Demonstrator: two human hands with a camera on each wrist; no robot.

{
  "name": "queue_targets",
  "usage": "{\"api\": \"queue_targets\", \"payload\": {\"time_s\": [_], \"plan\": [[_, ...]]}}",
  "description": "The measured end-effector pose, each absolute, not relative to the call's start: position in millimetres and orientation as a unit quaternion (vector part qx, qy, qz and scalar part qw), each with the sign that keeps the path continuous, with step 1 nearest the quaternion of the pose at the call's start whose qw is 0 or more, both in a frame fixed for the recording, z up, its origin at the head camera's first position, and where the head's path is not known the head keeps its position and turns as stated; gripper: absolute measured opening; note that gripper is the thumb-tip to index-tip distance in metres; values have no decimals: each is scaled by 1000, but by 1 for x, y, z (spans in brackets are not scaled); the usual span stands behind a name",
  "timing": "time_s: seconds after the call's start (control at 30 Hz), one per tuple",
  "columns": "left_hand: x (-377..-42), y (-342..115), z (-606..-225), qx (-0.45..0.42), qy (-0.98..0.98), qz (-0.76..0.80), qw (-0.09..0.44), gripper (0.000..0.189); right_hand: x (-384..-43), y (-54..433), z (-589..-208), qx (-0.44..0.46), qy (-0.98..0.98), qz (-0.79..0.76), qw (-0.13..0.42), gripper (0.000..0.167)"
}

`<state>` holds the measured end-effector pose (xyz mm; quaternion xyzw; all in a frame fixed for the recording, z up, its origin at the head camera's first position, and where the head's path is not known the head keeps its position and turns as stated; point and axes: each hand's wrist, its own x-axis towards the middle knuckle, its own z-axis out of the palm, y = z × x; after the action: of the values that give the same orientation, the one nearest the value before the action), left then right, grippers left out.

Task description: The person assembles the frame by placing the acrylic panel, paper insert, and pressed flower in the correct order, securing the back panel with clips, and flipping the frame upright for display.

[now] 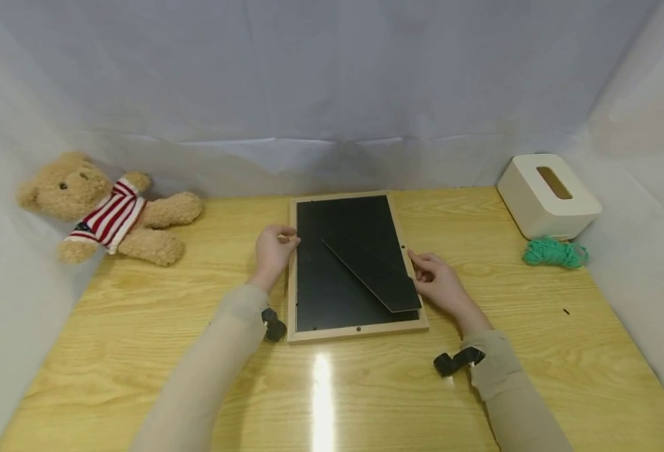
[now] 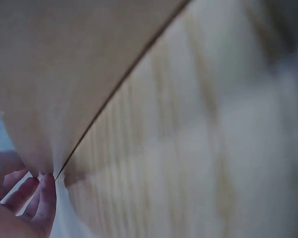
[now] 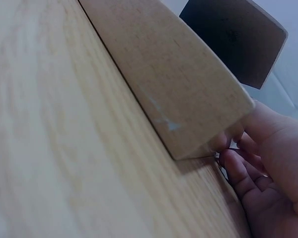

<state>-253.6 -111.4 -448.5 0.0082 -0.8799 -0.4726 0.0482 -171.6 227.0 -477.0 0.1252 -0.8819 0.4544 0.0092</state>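
A picture frame (image 1: 332, 334) with a light wood border lies back side up on the table, its black backing showing. The black easel stand (image 1: 374, 270) on the back slants from the upper middle to the lower right corner, its free end raised. At the left border, my left hand (image 1: 272, 251) pinches the frame's edge with thumb and fingers. On the opposite side my right hand (image 1: 439, 282) grips the right border, beside the stand. Both wrist views show the frame's wooden side (image 3: 179, 74) close up, with fingertips at its edge and partly tucked below it.
A teddy bear (image 1: 111, 213) in a striped shirt lies at the back left. At the back right stands a white tissue box (image 1: 541, 201), with a bundle of green cord (image 1: 555, 252) before it. A small dark bit (image 1: 566, 311) lies farther right. Pale cloth walls (image 1: 332, 94) border the table.
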Motion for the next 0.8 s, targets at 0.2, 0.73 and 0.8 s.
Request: {"api": "queue_targets", "payload": {"time_s": [0.2,0.73,0.8], "plan": [[-256,-112,-451,-32,-894,-441,78,19,-172,227,-478,123,-883,453,10,58],[-261,-113,-447,-118,-926,-355,52,17,-173,228,-480,129,-881,456,17,58],[-262,-113,-447,-130,-934,-327,57,17,-174,227,-480,128,-880,457,16,58]]}}
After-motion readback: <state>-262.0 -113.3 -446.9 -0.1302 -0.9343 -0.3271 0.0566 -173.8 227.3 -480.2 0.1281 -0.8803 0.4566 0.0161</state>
